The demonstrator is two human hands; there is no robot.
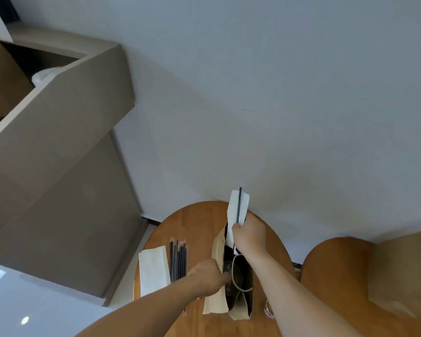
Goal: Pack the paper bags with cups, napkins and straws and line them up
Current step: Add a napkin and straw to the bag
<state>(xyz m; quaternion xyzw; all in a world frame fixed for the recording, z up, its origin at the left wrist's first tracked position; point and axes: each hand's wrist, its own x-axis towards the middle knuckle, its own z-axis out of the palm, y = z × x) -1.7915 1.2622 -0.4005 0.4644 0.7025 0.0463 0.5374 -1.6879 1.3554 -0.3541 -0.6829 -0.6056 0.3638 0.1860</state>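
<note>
Right hand (249, 235) pinches a white napkin (238, 210) and a black straw (238, 205) together, both standing up above the fingers, their lower ends at the mouth of the paper bag (243, 300). The bag stands open on the round wooden table (195, 222), its interior dark. Left hand (208, 276) grips the bag's rim. Spare straws (178, 261) and napkins (153, 271) lie beside it.

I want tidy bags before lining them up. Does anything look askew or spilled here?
Nothing spilled. The right hand is holding a napkin and straw over the open paper bag, steadied by the left hand.
</note>
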